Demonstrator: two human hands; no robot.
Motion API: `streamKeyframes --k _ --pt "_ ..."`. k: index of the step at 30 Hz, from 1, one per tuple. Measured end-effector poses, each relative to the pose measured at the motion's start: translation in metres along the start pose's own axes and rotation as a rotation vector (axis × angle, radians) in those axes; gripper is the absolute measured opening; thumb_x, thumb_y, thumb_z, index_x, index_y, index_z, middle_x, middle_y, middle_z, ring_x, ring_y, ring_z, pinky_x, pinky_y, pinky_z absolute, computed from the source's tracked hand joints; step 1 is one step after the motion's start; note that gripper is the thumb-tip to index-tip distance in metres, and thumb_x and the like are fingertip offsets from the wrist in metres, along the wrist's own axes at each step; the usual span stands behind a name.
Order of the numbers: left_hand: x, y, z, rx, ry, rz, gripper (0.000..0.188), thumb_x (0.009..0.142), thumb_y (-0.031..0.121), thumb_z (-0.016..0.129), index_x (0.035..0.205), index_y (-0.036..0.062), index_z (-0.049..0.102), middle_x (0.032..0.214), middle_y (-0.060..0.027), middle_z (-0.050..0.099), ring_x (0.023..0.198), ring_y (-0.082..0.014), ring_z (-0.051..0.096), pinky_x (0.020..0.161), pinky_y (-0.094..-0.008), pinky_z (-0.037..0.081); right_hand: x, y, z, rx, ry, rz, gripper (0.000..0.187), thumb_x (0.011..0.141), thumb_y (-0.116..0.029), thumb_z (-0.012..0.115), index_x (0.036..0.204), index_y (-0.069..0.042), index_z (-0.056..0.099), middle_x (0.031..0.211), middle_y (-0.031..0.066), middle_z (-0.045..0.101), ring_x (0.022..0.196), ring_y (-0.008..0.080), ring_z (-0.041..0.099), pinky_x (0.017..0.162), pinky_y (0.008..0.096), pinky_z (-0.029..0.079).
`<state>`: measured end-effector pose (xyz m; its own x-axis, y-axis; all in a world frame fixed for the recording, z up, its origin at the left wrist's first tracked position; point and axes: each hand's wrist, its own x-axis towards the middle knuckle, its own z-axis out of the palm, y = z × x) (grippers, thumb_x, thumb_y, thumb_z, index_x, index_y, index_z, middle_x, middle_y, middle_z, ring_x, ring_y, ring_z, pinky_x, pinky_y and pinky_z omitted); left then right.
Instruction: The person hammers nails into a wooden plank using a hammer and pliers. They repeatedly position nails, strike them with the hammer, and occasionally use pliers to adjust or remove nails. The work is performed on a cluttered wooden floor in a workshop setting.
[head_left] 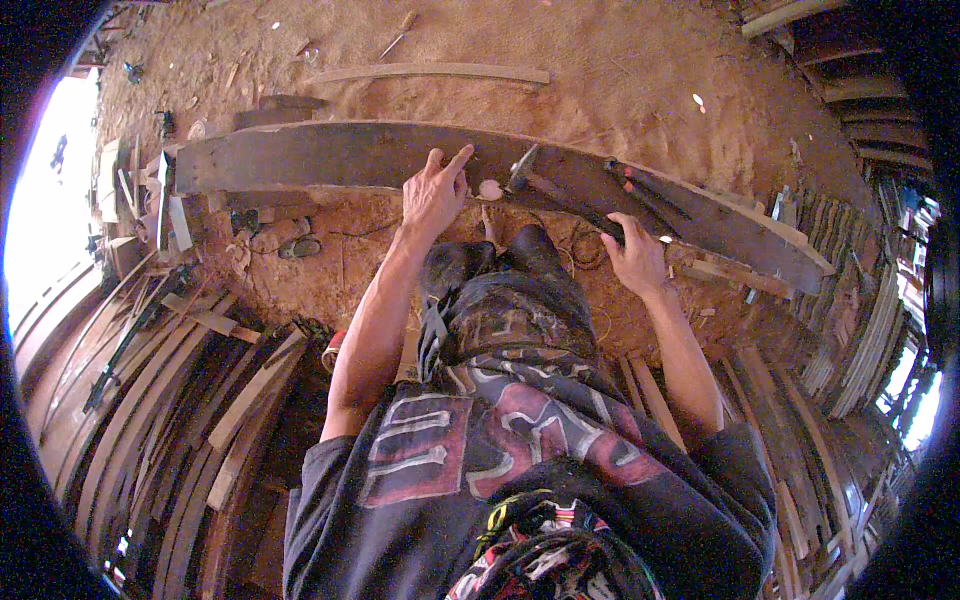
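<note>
A long dark plank (300, 155) lies across in front of me, bowed by the lens. My left hand (437, 190) rests at its near edge, index finger and thumb stretched out and apart over the wood; I see nothing held there. My right hand (638, 255) is wrapped round the dark handle of a hammer (565, 197). The hammer's metal head lies over the plank, to the right of my left fingers. Farther right on the plank is a pair of pincers (650, 190) with dark handles and orange-red marks. A small pale round thing (490, 190) shows by the near edge.
Beyond the plank, a narrow wooden strip (430, 72) and a thin pointed tool (398, 35) lie on the sandy ground. Long boards (190, 430) are stacked at the lower left, more timber (800, 440) at the lower right. A sandal (300, 247) sits below the plank.
</note>
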<state>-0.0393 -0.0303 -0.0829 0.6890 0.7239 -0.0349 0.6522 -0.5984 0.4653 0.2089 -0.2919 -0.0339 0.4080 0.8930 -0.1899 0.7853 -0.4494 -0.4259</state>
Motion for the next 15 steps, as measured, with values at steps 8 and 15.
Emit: streamKeyframes --k 8,15 --pt "-0.030 -0.014 0.015 -0.307 0.284 -0.172 0.032 0.091 0.013 0.061 0.123 0.0098 0.064 0.106 -0.0207 0.058 0.087 -0.0401 0.063 0.078 -0.0453 0.053 0.029 -0.051 -0.017 0.040 -0.036 -0.005 0.028 0.096 -0.025 0.061 0.123 -0.015 0.065 0.102 0.0110 0.066 0.095 0.0332 0.065 0.080 0.0399 0.053" --pt "-0.086 -0.034 -0.005 -0.510 0.602 -0.327 0.025 0.097 0.014 0.057 0.116 -0.0007 0.064 0.105 -0.0161 0.066 0.095 -0.0288 0.064 0.085 -0.0366 0.050 0.100 -0.138 0.042 0.126 0.005 -0.173 0.031 0.094 -0.030 0.061 0.123 -0.017 0.062 0.107 0.0126 0.068 0.096 0.0351 0.067 0.078 0.0452 0.057"
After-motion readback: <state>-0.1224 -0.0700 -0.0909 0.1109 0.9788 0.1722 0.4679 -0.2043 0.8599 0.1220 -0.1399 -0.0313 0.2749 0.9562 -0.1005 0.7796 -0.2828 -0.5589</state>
